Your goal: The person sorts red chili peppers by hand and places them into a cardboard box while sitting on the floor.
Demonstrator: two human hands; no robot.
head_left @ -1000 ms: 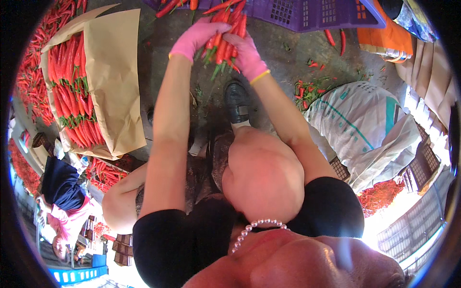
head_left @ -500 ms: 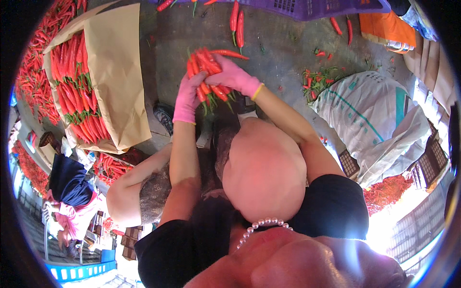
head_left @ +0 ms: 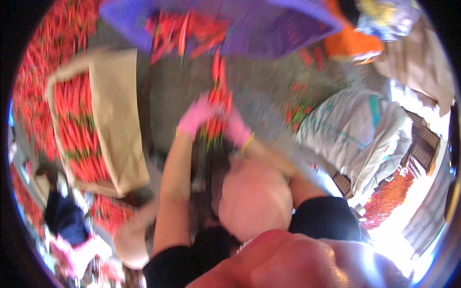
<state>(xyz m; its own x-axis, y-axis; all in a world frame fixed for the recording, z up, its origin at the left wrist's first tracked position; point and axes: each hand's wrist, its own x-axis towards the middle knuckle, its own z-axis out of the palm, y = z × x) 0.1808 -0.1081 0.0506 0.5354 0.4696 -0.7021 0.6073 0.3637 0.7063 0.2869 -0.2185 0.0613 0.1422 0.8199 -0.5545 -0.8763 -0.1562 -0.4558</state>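
Note:
A bunch of red chili peppers (head_left: 217,108) with green stems is held between my two hands in front of my knees. My left hand (head_left: 196,115), in a pink glove, closes on the bunch from the left side. From the right, my right hand (head_left: 236,126), also in a pink glove, grips the same bunch. Motion blur smears the fingers. Just beyond the bunch, loose chilies (head_left: 218,66) lie on the floor. To the left stands a brown paper-lined box (head_left: 116,120) holding chilies (head_left: 77,129) stacked in neat rows.
A purple crate (head_left: 269,33) with chilies hanging over its edge is at the far side. Loose chilies are heaped (head_left: 33,96) along the left. A white sack (head_left: 345,129) and an orange bag (head_left: 353,41) lie to the right. Another person (head_left: 69,221) is at the lower left.
The view has shifted so that more of the purple crate and its chilies shows. The bunch has turned more upright between my hands, and both hands appear lower in the picture.

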